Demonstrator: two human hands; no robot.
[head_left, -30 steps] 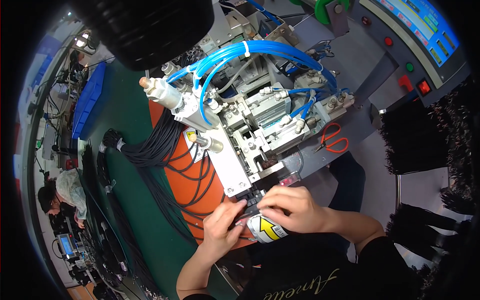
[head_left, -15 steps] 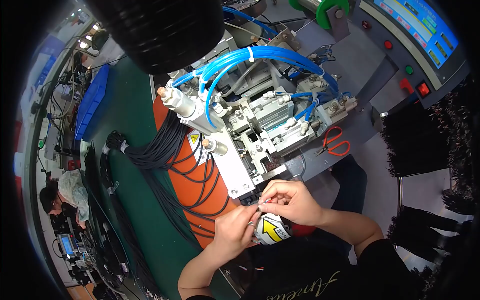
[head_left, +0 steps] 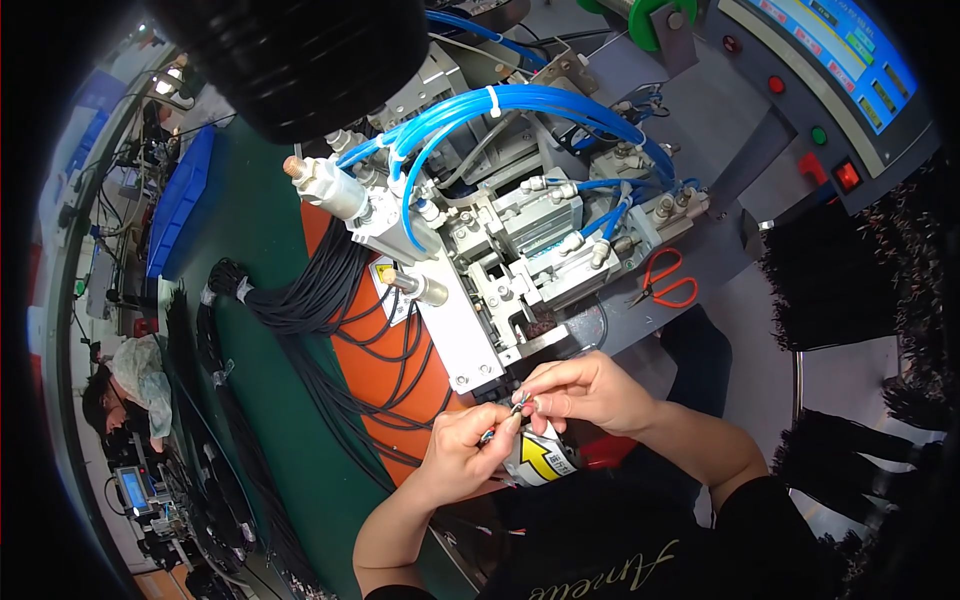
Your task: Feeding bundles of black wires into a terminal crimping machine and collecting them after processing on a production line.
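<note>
Bright glare whitens the metal plate (head_left: 460, 335) just beyond the left hand (head_left: 460, 455), the screen (head_left: 858, 60) glows well off beyond the right hand (head_left: 598, 396), and the fisheye rim bends away into blackness!

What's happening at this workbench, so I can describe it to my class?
A person's left hand and right hand meet in front of a metal machine with blue tubes. Their fingertips pinch what look like thin wire ends, too small to make out clearly. Left of the machine, black cables trail across an orange mat. Red-handled scissors lie to the machine's right, not in either hand.
</note>
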